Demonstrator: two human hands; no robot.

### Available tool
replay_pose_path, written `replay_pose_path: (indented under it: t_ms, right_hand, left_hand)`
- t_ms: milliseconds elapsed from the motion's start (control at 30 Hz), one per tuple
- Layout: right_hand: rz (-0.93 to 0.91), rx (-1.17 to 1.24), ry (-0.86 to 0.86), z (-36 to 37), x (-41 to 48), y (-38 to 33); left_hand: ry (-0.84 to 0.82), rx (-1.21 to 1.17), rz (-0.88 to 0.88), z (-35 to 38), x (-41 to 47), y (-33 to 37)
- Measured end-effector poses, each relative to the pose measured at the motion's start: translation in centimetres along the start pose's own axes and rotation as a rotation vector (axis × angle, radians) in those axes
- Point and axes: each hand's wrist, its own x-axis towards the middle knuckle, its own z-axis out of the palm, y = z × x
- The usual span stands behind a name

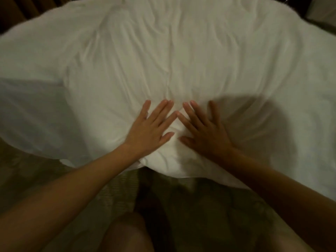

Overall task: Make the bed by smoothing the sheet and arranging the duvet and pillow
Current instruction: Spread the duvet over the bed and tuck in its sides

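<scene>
A white, creased fabric duvet [172,51] fills most of the view, running from 9 o'clock across to 3 o'clock and up to 12 o'clock. Its near edge bulges toward 6 o'clock. Both hands lie flat on it just inside that edge, a little below the centre of the view. The left hand [151,130] rests palm down with straight, spread fingers. The right hand [206,133], at its 3 o'clock, lies the same way in darker shade. The two forefingers angle toward each other and their tips almost meet, and the thumbs point inward with a puffed fold of duvet between them. A shadow falls on the cloth at 3 o'clock of the right hand. Toward 6 o'clock lies a dull beige patterned surface [209,206] and a bare knee [125,231]. A dark brown pleated curtain [27,8] shows at 11 o'clock.
</scene>
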Motion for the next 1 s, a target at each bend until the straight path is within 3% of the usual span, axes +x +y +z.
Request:
replay_pose_path:
  t_ms: [200,433,600,700,800,833,900,1000]
  right_hand:
    - [-0.078,-0.080,0.024,3.4,-0.9,0.5]
    - [-0.164,-0.144,-0.066,4.2,-1.5,0.9]
    - [-0.083,-0.031,-0.084,1.4,-3.5,-1.5]
    - [-0.064,0.051,-0.029,-0.7,-3.8,-2.3]
    - [-0.169,0.029,-0.107,-1.9,-4.4,-2.6]
    - [-0.199,0.024,-0.126,-1.9,-4.8,-2.8]
    - [-0.220,0.009,-0.188,-1.4,-5.8,-3.3]
    - [-0.190,-0.018,-0.248,-0.3,-6.1,-3.3]
  left_hand:
    - [0.035,0.070,0.171,3.1,-1.5,-0.6]
    - [-0.150,0.045,0.221,3.2,-2.7,-0.1]
    - [-0.196,-0.265,-0.014,-0.4,-6.5,4.9]
    - [-0.136,-0.457,0.048,-2.8,-8.8,6.4]
    - [-0.186,-0.590,0.053,-3.5,-9.6,7.0]
    - [-0.268,-0.627,-0.006,-3.5,-9.5,7.5]
    - [-0.563,-0.775,-0.324,-4.0,-8.2,8.9]
    - [-0.776,-1.345,-1.145,-3.2,-6.3,10.5]
